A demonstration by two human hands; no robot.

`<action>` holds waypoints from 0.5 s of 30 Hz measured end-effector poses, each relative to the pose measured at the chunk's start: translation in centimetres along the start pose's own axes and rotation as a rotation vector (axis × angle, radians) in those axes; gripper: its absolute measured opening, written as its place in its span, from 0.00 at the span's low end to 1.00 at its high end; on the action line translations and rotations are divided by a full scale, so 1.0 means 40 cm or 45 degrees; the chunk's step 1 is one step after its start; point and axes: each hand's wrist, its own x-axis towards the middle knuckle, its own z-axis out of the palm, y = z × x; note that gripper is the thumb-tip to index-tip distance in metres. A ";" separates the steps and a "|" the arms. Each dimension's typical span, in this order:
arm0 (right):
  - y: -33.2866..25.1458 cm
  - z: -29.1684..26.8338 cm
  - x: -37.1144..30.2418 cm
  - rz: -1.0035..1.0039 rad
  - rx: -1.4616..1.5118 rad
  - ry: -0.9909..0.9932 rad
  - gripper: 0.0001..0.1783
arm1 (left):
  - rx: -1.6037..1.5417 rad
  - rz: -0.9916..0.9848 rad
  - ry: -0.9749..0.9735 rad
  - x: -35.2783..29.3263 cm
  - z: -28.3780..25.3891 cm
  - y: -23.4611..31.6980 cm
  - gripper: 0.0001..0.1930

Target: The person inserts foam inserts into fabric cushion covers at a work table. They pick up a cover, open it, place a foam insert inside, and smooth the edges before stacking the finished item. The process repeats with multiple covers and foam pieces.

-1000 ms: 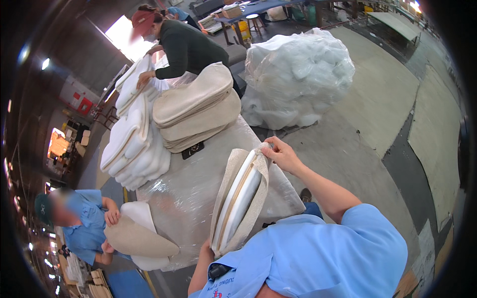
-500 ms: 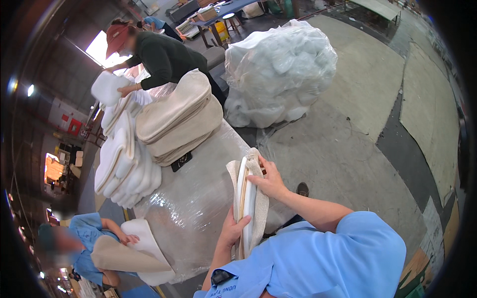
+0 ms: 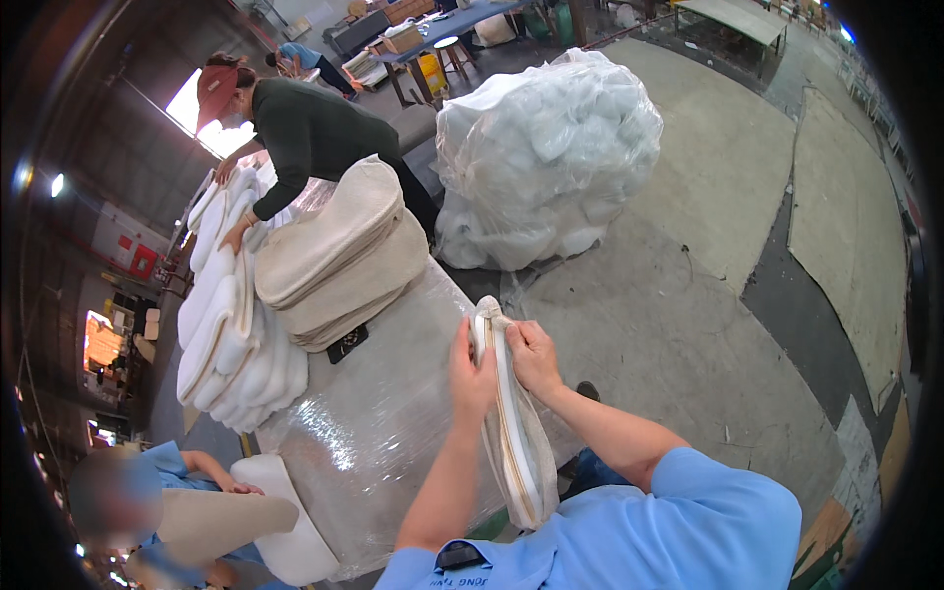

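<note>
In front of my body a long beige fabric cushion cover [image 3: 539, 452] stands on edge. Its zipper side faces up and gapes, and a white pad [image 3: 506, 388] shows inside between the zipper edges. My left hand [image 3: 472, 372] is closed on the cover's left side near its far end. On the opposite side, my right hand [image 3: 532, 356] grips the bunched fabric close to the far corner, fingers curled over the edge. The cover's near end reaches my shirt. Exactly how the left fingertips sit is partly hidden.
A plastic-wrapped table [image 3: 379, 393] lies to my left, bearing stacked beige cushions [image 3: 339, 236] and a pile of white pads [image 3: 241, 344]. A big clear bag of white filling [image 3: 551, 157] stands ahead. One co-worker [image 3: 324, 128] leans over the pads; another handles a beige piece [image 3: 221, 521].
My left hand has moved up along the cover to its far end. The cover's flaps have drawn in around the pad. The far co-worker has put a white pad down on the pile.
</note>
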 end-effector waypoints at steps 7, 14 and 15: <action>0.017 -0.033 0.033 -0.064 0.053 -0.149 0.13 | 0.508 0.270 -0.245 0.186 -0.002 0.019 0.18; 0.041 -0.011 0.066 0.133 0.229 -0.164 0.10 | 0.337 0.213 -0.224 0.213 -0.022 0.010 0.08; 0.042 -0.004 0.068 0.171 0.255 -0.169 0.10 | 0.334 0.245 -0.196 0.209 -0.031 0.003 0.08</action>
